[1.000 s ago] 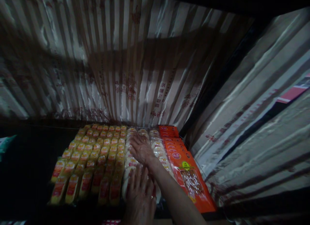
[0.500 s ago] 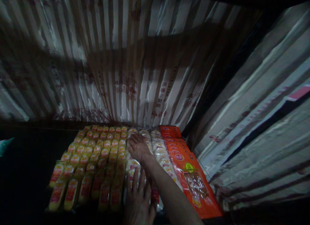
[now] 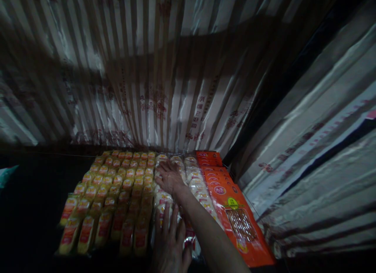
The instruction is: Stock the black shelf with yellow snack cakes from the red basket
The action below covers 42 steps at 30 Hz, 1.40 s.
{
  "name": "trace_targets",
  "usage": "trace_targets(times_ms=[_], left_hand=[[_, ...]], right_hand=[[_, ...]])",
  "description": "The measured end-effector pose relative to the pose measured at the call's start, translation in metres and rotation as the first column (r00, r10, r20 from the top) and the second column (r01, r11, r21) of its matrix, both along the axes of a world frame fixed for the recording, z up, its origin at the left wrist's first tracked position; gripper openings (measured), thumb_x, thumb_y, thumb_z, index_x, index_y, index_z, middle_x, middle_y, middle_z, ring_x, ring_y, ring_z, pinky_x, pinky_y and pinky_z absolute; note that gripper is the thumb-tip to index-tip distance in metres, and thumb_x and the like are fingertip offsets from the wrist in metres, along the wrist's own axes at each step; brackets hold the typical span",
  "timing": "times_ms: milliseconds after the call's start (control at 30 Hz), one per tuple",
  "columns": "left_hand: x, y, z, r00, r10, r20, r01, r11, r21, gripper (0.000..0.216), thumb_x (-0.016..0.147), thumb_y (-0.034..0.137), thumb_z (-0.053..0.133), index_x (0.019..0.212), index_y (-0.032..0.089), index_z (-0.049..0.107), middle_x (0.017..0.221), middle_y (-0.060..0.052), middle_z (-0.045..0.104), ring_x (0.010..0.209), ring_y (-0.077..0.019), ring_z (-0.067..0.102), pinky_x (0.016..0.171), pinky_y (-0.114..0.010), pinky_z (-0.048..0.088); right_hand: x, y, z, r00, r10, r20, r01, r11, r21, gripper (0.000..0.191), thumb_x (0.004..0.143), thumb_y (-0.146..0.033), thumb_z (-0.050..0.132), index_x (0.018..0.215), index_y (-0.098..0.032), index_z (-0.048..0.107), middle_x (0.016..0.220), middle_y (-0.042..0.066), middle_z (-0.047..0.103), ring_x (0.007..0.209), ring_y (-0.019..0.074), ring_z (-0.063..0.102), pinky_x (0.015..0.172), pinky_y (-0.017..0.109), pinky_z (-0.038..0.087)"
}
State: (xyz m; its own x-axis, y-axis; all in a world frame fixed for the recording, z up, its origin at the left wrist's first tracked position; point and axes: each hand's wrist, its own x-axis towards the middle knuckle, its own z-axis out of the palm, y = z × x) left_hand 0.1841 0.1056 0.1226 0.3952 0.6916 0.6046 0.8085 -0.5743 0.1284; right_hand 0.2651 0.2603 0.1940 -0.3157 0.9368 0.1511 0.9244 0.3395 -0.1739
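Observation:
My right hand [image 3: 170,178] lies flat with fingers spread on a column of white food packs in clear plastic [image 3: 162,196]. Nearer to me, my left hand [image 3: 170,237] rests with its fingers stretched out on the front packs of that same column. Neither hand grips anything. Left of them stand several rows of small yellow wrapped packs [image 3: 117,181] with red-and-orange labels. On the right, past another column of white packs [image 3: 202,194], overlapping flat orange packets [image 3: 236,206] lie in a row. My right forearm hides part of the white packs.
Behind the goods hangs a pleated pale curtain [image 3: 164,89] with reddish prints and writing. A second pleated sheet [image 3: 317,155] closes off the right side. A dark surface [image 3: 32,214] extends on the left, with a teal-and-white object [image 3: 8,175] at its edge. The light is dim.
The fingers of my right hand have spread a little wider on the white packs. My left hand stays almost in place. The view has shifted slightly.

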Motion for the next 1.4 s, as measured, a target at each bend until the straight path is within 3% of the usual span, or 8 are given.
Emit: trace_targets(times_ms=[567, 867, 1067, 1167, 1267, 1400], left_hand=[[-0.001, -0.001, 0.017, 0.998, -0.010, -0.054, 0.010, 1.000, 0.009, 0.060, 0.081, 0.059, 0.043, 0.128, 0.022, 0.052, 0.143, -0.008, 0.042, 0.138, -0.0327, 0.020, 0.112, -0.052, -0.003], [0.000, 0.004, 0.011, 0.999, -0.033, 0.016, 0.032, 0.996, 0.085, 0.067, 0.081, 0.053, 0.046, 0.136, 0.016, 0.042, 0.147, -0.009, 0.035, 0.137, -0.0304, 0.025, 0.115, -0.045, 0.010], [-0.005, 0.000, 0.016, 0.998, -0.017, 0.067, 0.007, 0.989, 0.147, 0.062, 0.082, 0.047, 0.048, 0.136, 0.019, 0.042, 0.146, -0.005, 0.038, 0.137, -0.0268, 0.027, 0.115, -0.041, 0.016], [-0.025, -0.002, 0.027, 0.994, 0.020, 0.108, -0.038, 0.986, 0.162, 0.058, 0.082, 0.045, 0.049, 0.135, 0.023, 0.043, 0.146, -0.003, 0.038, 0.137, -0.0245, 0.029, 0.114, -0.040, 0.020], [-0.064, 0.006, 0.042, 0.980, 0.130, 0.147, -0.148, 0.982, 0.116, 0.053, 0.084, 0.039, 0.049, 0.134, 0.023, 0.044, 0.146, -0.005, 0.038, 0.137, -0.0265, 0.027, 0.112, -0.044, 0.023], [-0.136, 0.044, 0.059, 0.928, 0.303, 0.217, -0.323, 0.944, 0.065, 0.047, 0.085, 0.023, 0.045, 0.132, 0.015, 0.044, 0.148, -0.013, 0.032, 0.140, -0.0302, 0.019, 0.109, -0.050, 0.029]], right_hand=[[0.007, 0.001, 0.006, 1.000, 0.009, 0.005, -0.009, 1.000, -0.006, 0.037, 0.087, -0.038, 0.043, 0.120, -0.025, 0.056, 0.137, 0.003, 0.049, 0.134, 0.0231, 0.027, 0.112, 0.046, 0.008], [0.005, 0.003, 0.007, 0.999, 0.042, 0.027, -0.041, 0.999, -0.033, 0.044, 0.091, -0.039, 0.036, 0.128, -0.021, 0.052, 0.142, 0.008, 0.042, 0.138, 0.0248, 0.023, 0.112, 0.051, 0.009], [0.001, 0.001, 0.019, 1.000, 0.027, 0.009, -0.027, 1.000, 0.007, 0.044, 0.093, -0.035, 0.030, 0.127, -0.017, 0.053, 0.144, 0.009, 0.039, 0.138, 0.0213, 0.025, 0.113, 0.043, 0.017], [-0.013, 0.001, 0.027, 1.000, 0.000, 0.016, -0.001, 0.998, 0.057, 0.045, 0.093, -0.034, 0.030, 0.126, -0.013, 0.052, 0.143, 0.011, 0.041, 0.136, 0.0219, 0.028, 0.113, 0.042, 0.018], [-0.038, 0.002, 0.031, 0.999, 0.049, 0.011, -0.050, 0.993, 0.103, 0.046, 0.093, -0.035, 0.031, 0.129, -0.013, 0.050, 0.143, 0.012, 0.041, 0.136, 0.0232, 0.028, 0.113, 0.044, 0.018], [-0.073, 0.002, 0.028, 0.998, 0.056, -0.035, -0.051, 0.991, 0.124, 0.048, 0.094, -0.037, 0.031, 0.133, -0.014, 0.047, 0.146, 0.011, 0.037, 0.138, 0.0233, 0.024, 0.112, 0.044, 0.022]])
